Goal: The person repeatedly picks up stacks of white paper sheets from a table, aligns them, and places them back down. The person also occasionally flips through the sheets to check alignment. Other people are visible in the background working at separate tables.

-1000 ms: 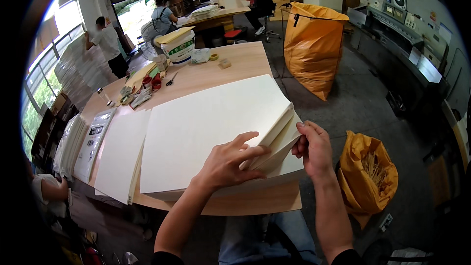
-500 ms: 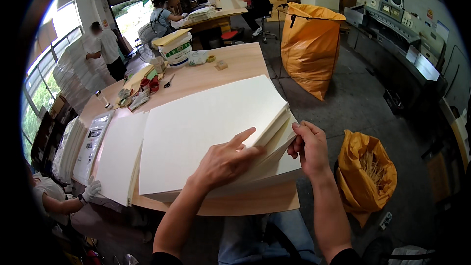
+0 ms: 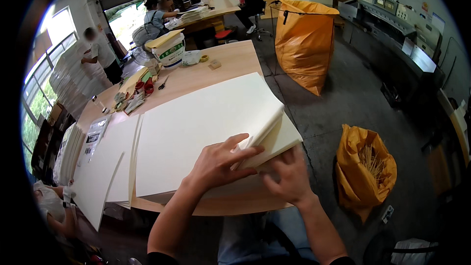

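Note:
A wide stack of large white sheets [image 3: 196, 113] lies on the wooden table in front of me. At its near right corner, the upper sheets are bent back in a curled flap [image 3: 269, 123], baring the corner of the sheets below. My left hand [image 3: 216, 164] is at the lower end of this flap. Its thumb and fingers are around the bent edge, with the index finger stretched over it. By the near edge of the lower sheets is my right hand [image 3: 289, 174], smeared by motion. Its fingertips are partly hidden at that edge.
Left of the stack, a co-worker's gloved hand [image 3: 67, 194] holds a tilted white sheet [image 3: 95, 194]. Scissors [image 3: 163, 83], red tape rolls [image 3: 144, 87] and a white bucket [image 3: 169, 53] stand farther back. Orange sacks [image 3: 304, 44] are on the floor at right.
My right hand has let go of the pinched corner and moved down and left. The flap is curled back farther. At left, the co-worker has raised a sheet.

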`<state>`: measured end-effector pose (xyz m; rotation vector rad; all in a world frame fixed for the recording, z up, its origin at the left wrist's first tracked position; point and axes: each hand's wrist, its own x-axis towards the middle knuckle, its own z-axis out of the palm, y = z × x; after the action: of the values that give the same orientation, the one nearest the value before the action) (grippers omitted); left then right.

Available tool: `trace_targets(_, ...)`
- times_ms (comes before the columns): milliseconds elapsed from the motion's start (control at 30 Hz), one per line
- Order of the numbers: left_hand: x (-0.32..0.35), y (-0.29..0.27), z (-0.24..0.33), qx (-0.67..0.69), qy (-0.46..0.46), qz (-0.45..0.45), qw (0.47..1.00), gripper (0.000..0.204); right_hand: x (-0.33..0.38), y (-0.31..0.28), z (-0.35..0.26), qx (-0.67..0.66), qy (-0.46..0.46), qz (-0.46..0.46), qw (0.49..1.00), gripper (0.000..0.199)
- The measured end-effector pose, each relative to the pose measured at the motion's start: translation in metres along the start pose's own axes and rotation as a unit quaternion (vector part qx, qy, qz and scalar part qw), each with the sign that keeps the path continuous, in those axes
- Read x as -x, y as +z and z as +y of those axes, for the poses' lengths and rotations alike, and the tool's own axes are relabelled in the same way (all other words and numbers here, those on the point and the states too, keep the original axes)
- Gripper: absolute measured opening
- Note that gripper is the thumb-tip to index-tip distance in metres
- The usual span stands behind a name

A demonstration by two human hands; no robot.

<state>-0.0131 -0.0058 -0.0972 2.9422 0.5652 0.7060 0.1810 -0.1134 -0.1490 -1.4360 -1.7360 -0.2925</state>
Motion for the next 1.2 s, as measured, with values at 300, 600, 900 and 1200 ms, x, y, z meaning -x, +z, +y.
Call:
trace_targets(300,-0.001,0.019,0.008,-0.1,-0.022,0.024,0.994,0.075,0.01,0.007,0.004,-0.064,0.051,-0.104,0.991,0.041)
trace_targets(600,-0.003,0.026,0.004,-0.069,-0.014,0.082,0.994,0.072,0.034,-0.015,0.042,-0.096,0.225,0.066,0.967,0.028)
trace_targets(900,-0.022,-0.003,-0.01,-0.078,0.048,-0.067,0.994,0.054,-0.037,-0.053,0.022,-0.017,0.285,-0.16,0.945,0.04)
trace_targets(1200,-0.016,-0.004,-0.009,-0.032,0.009,-0.048,0.998,0.034,-0.03,-0.013,0.029,-0.5,0.396,0.016,0.77,0.033)
